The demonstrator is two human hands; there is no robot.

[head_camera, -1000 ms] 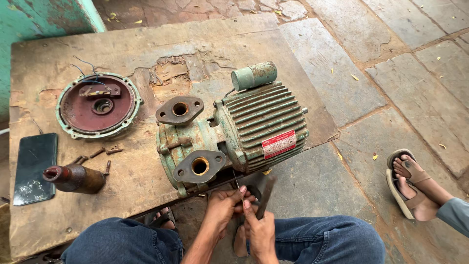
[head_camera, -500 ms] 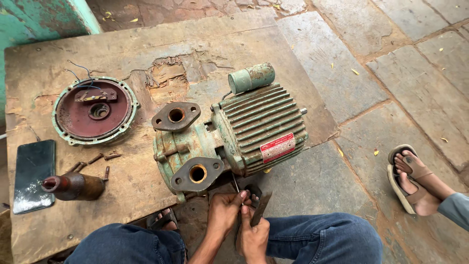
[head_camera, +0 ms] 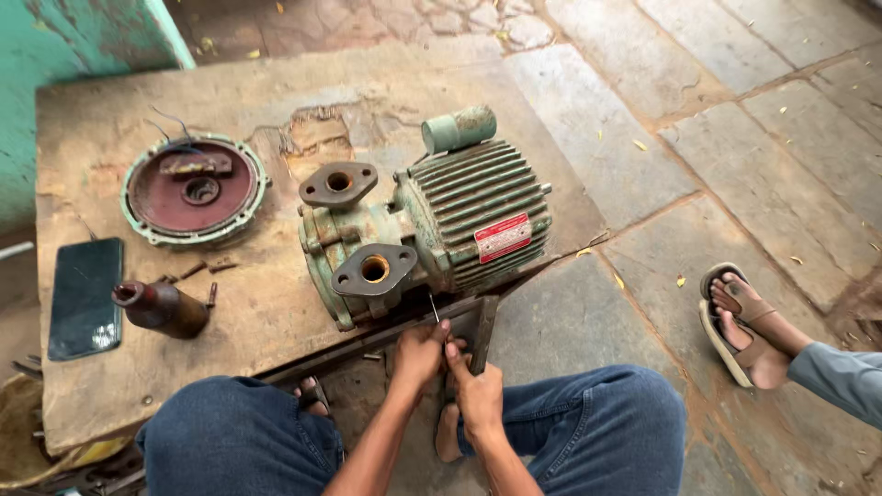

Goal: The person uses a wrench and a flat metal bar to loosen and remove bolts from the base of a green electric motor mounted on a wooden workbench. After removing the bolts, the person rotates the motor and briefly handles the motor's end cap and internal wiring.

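While both hands [head_camera: 448,367] pinch it — thin metal pin [head_camera: 434,308] just below the green pump motor [head_camera: 432,225].

round red end cover [head_camera: 195,189], dark phone [head_camera: 84,296], brown bottle [head_camera: 162,308], sandalled foot [head_camera: 742,321]

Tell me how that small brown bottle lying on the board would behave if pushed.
The brown bottle lies on its side on the wooden board, so it would probably roll. It looks like glass, likely breakable if it drops off. Its open neck might spill any contents.

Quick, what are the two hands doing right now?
Left hand: closed, pinching a thin metal rod.
Right hand: closed around a dark flat tool.
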